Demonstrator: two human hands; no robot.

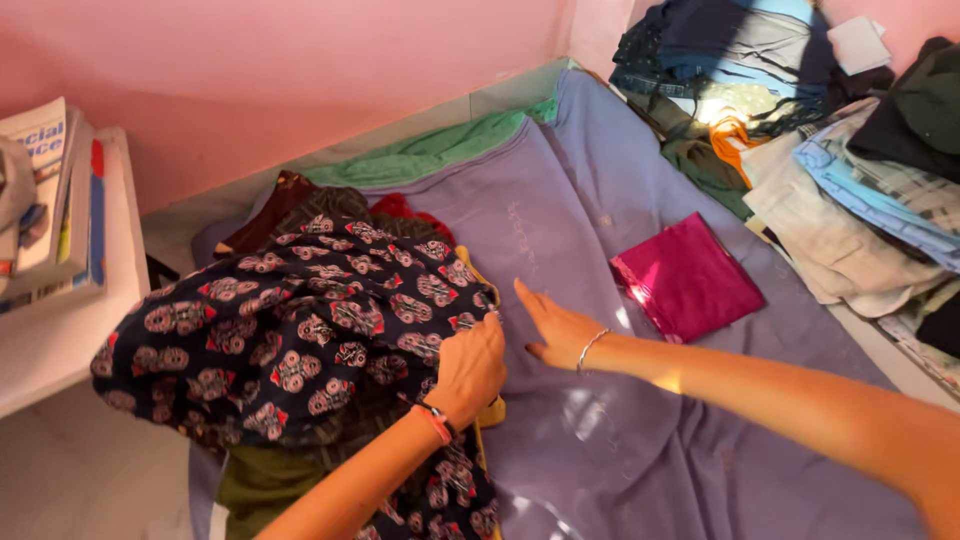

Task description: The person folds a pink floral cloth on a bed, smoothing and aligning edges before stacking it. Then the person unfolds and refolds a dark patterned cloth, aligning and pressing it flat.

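Observation:
My left hand (470,368) is closed on the edge of a dark navy garment (290,330) printed with red and white motifs, which lies bunched over other clothes on the left. My right hand (553,325) rests flat, fingers apart, on the lavender sheet (620,430) just right of that garment's edge; it holds nothing. A bracelet circles my right wrist and a band my left.
A folded magenta cloth (686,277) lies on the sheet to the right. A heap of mixed clothes (820,150) fills the top right. A green cloth (430,152) lies along the pink wall. Books (50,210) stack on a white shelf at left.

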